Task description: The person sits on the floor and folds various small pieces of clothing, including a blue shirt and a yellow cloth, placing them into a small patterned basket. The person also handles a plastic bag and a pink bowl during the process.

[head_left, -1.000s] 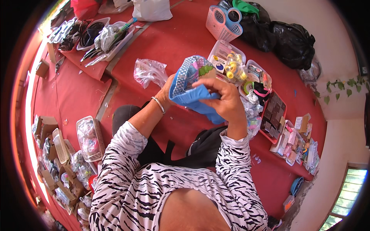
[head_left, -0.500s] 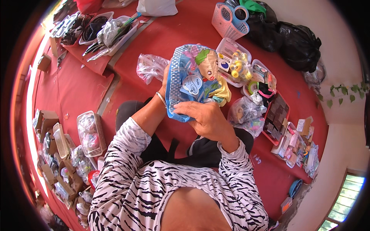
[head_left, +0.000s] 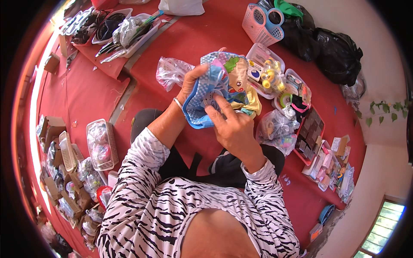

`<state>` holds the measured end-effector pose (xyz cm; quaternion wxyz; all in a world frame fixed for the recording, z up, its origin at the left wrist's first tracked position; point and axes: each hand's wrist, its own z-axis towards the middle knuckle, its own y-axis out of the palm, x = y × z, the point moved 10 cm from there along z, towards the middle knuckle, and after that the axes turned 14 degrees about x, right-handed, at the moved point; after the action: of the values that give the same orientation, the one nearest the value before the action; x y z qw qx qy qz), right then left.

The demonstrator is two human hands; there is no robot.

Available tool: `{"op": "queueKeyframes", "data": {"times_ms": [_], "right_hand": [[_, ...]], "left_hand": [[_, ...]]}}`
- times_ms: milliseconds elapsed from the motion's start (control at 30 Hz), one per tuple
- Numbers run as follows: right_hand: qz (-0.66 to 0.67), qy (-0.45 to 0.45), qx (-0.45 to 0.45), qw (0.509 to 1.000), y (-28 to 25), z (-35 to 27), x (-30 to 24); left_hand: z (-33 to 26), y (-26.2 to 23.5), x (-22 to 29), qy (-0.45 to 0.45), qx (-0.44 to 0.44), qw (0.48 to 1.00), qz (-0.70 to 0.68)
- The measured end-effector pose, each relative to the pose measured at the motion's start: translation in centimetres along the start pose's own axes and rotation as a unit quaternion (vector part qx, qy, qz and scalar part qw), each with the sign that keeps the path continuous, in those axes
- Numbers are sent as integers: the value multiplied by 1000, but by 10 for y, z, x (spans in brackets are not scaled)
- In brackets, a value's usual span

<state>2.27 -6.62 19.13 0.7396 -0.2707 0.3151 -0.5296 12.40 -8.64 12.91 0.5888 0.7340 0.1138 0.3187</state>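
Note:
A soft bag (head_left: 194, 107) with blue checked edging, a clear front and a cartoon face print is held up in front of me, tilted. My left hand (head_left: 192, 84) grips its left side, thumb across the front and the other fingers mostly hidden behind. A round white tag (head_left: 211, 101) shows on the front. The thumb and forefinger of my right hand (head_left: 234, 129) close about this tag; its other fingers are curled and partly hidden. Pale yellow cloth (head_left: 254, 104) hangs out on the bag's right side.
A crumpled clear bag (head_left: 171, 73) lies beyond my left hand. To the right stand clear boxes (head_left: 260, 50) of small goods, a clear bag of goods (head_left: 275, 127) and a red tray (head_left: 310, 135). A white basket (head_left: 101, 146) is at left; black sacks (head_left: 337, 56) lean on the wall.
My right hand has shifted from the bag's lower edge up to the round tag. The bag's left side has creased and folded inward, and my left thumb now shows in front.

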Motion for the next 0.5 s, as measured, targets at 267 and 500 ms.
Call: {"op": "queueKeyframes", "data": {"times_ms": [267, 500], "right_hand": [[14, 20, -73, 997, 24, -15, -12], [106, 103, 52, 988, -7, 7, 6]], "left_hand": [[2, 4, 23, 10, -3, 1000, 1], [-9, 29, 28, -5, -82, 995, -61]]}}
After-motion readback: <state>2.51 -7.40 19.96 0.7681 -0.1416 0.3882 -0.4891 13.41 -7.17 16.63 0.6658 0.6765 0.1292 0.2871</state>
